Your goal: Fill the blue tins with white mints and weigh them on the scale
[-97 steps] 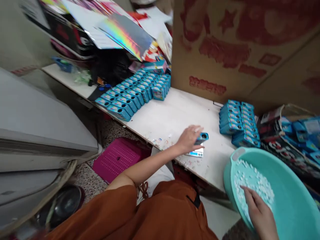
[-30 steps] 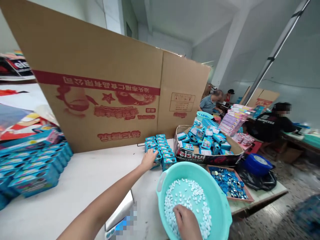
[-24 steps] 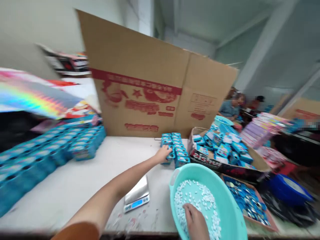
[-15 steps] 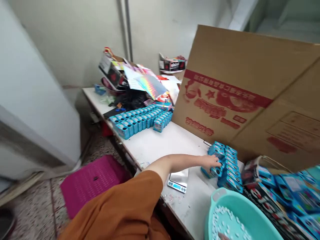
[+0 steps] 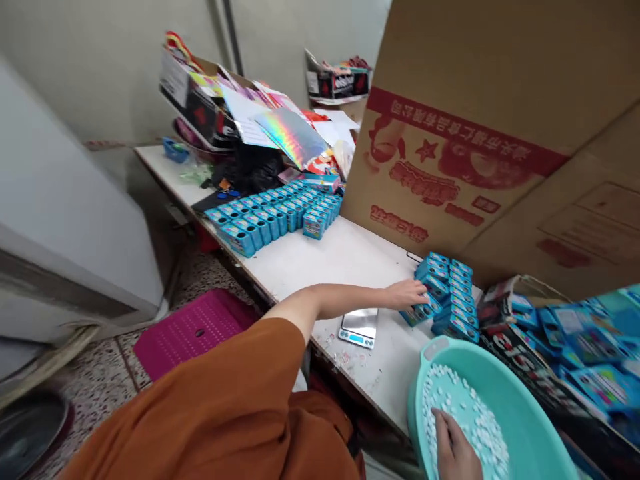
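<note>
My left hand [image 5: 407,295] reaches across the table with its fingers stretched out over the top of a small blue box [image 5: 420,313] with a round dark hole. More of these boxes [image 5: 461,300] stand in rows just beyond it. Inside the teal basin [image 5: 530,400], my right hand [image 5: 456,448] is low over small white pieces [image 5: 487,437], thumb and fingers drawn together. Its fingertips point down, and what they hold, if anything, is hidden. A small digital scale [image 5: 359,327] lies on the table below my left forearm.
Long rows of blue boxes [image 5: 270,217] line the table's far side. A large brown carton [image 5: 450,133] stands at the back right. A black carton [image 5: 530,373] full of blue packs sits beside the basin. A magenta plastic stool [image 5: 200,333] is on the floor at left.
The camera view has shifted, bringing more of the basin and my right hand into sight. My left hand has drawn back slightly to the left over the blue boxes.
</note>
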`<state>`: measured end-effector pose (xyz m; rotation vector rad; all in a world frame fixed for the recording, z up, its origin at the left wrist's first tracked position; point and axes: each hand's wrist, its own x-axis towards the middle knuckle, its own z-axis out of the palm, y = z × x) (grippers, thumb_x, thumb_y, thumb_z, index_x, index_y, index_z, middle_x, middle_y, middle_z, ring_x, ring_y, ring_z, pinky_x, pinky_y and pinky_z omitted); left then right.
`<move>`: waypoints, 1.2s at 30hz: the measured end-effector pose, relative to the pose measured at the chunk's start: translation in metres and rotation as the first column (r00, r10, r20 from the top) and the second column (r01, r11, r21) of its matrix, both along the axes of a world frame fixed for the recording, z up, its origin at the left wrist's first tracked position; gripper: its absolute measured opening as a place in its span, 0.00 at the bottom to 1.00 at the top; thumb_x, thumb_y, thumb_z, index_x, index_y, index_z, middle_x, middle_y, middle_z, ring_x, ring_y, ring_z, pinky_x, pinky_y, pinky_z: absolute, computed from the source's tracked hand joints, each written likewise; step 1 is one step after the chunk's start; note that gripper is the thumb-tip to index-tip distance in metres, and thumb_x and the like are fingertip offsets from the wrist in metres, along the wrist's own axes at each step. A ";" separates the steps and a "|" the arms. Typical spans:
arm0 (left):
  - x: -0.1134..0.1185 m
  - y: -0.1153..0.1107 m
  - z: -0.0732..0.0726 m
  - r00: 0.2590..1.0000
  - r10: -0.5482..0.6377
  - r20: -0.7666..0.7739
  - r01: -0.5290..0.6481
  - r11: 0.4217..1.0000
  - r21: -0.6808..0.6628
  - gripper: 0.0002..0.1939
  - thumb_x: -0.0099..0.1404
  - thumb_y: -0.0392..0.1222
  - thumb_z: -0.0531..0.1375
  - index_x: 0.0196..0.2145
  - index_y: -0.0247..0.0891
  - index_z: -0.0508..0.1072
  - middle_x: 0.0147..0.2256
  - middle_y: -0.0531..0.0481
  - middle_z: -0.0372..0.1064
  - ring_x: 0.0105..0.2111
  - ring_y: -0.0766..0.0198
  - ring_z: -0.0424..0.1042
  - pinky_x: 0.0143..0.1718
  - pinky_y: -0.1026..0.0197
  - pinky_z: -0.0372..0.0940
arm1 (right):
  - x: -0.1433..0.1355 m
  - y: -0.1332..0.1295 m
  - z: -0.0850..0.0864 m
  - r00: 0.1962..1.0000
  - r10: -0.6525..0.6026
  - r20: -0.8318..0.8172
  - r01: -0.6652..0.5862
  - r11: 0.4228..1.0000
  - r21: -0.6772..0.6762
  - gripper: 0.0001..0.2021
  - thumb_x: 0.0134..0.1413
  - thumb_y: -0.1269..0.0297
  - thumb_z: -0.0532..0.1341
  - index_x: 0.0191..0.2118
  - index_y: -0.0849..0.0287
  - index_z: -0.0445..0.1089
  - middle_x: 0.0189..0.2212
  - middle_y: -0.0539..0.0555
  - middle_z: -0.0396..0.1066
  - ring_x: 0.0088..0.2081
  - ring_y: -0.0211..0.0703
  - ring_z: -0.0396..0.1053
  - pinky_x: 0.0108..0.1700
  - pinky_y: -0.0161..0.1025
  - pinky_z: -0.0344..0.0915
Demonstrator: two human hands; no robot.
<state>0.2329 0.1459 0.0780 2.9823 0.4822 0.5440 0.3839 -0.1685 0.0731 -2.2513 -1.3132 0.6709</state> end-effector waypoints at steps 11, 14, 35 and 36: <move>-0.004 -0.025 -0.031 0.986 0.142 0.088 -0.113 0.954 -0.277 0.15 0.61 0.32 0.58 0.46 0.37 0.68 0.60 0.42 0.55 0.60 0.55 0.55 0.59 0.55 0.57 | -0.018 -0.001 0.020 1.000 -0.019 -0.007 0.019 0.999 0.044 0.23 0.58 0.49 0.48 0.43 0.57 0.74 0.47 0.58 0.75 0.48 0.53 0.71 0.49 0.43 0.65; -0.002 -0.024 -0.022 0.990 0.141 0.008 -0.134 0.952 -0.274 0.13 0.62 0.32 0.56 0.45 0.37 0.68 0.55 0.43 0.61 0.56 0.56 0.60 0.53 0.58 0.62 | -0.018 -0.001 0.022 1.000 -0.015 0.000 0.015 0.999 0.042 0.23 0.58 0.50 0.47 0.44 0.58 0.74 0.47 0.59 0.74 0.49 0.52 0.71 0.51 0.43 0.64; -0.142 -0.088 0.010 0.873 0.444 0.203 -0.330 0.844 -0.423 0.17 0.63 0.46 0.62 0.48 0.40 0.68 0.45 0.46 0.70 0.48 0.57 0.69 0.52 0.52 0.65 | -0.019 -0.002 0.024 0.998 -0.051 0.027 0.051 0.999 0.001 0.23 0.59 0.50 0.48 0.45 0.57 0.74 0.47 0.58 0.75 0.47 0.53 0.71 0.48 0.42 0.62; -0.142 -0.087 0.006 0.872 0.449 0.196 -0.332 0.836 -0.436 0.17 0.63 0.46 0.62 0.48 0.40 0.68 0.45 0.46 0.70 0.48 0.57 0.69 0.51 0.51 0.65 | -0.019 -0.002 0.023 0.998 -0.054 0.027 0.054 0.999 0.000 0.23 0.59 0.50 0.48 0.45 0.57 0.74 0.47 0.58 0.75 0.47 0.53 0.71 0.48 0.42 0.62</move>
